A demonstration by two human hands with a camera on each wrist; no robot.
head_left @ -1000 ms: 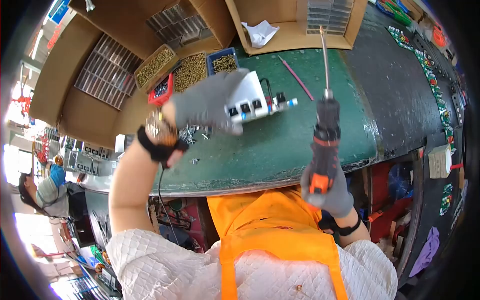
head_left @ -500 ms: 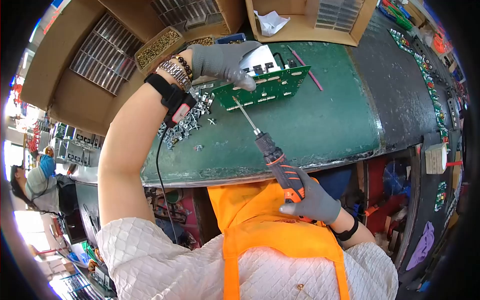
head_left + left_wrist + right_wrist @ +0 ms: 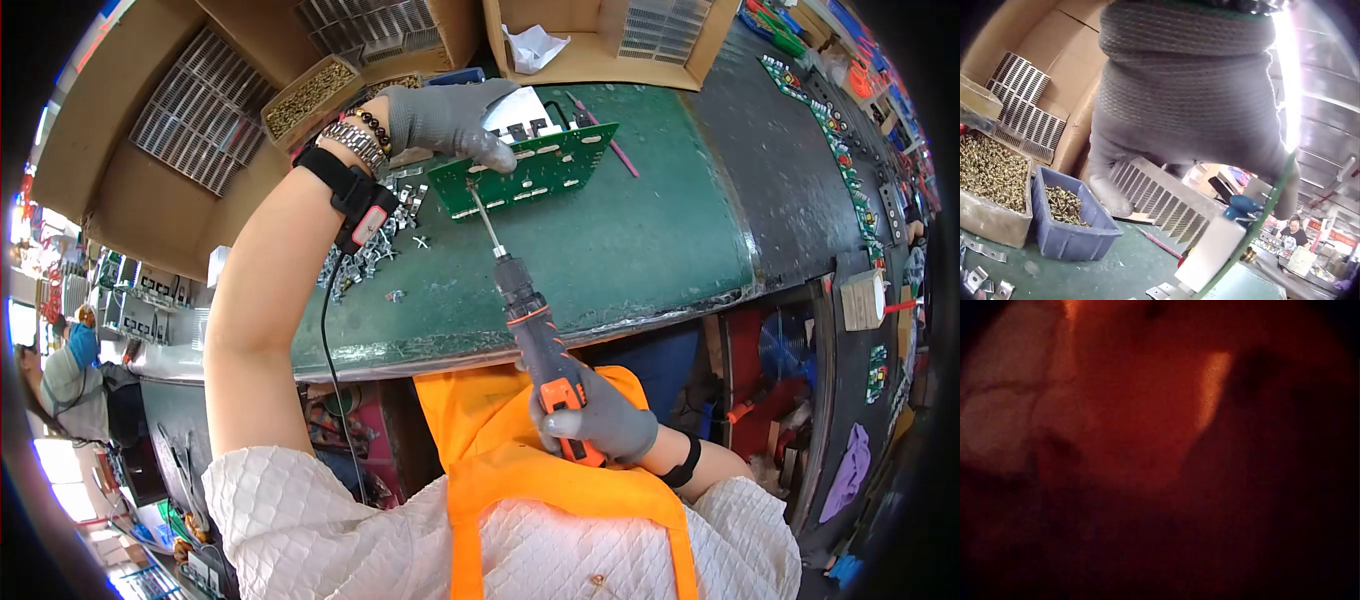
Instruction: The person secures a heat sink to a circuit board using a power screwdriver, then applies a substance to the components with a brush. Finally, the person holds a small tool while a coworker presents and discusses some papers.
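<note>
My gloved left hand [image 3: 447,122] grips a green circuit board [image 3: 540,172] with a finned metal heat sink [image 3: 517,110] behind it, the board tilted up on edge over the green mat. In the left wrist view the left hand [image 3: 1185,106] spans the heat sink [image 3: 1163,197] and the green board [image 3: 1272,209]. My gloved right hand [image 3: 603,417] is wrapped round the handle of a black and orange power screwdriver [image 3: 530,330]. Its long bit [image 3: 487,222] points up at the lower left part of the board, its tip at the board's face. The right wrist view is dark and blurred.
Metal clips [image 3: 372,255] lie in a pile left of the board. Screw bins [image 3: 312,98] and cardboard boxes [image 3: 120,215] stand behind. A pink pen [image 3: 622,157] lies right of the board, and a row of circuit boards [image 3: 850,165] runs along the far right.
The left hand has turned the heat sink so the board's green face shows. The right hand has swung the screwdriver from upright at the right over to the board.
</note>
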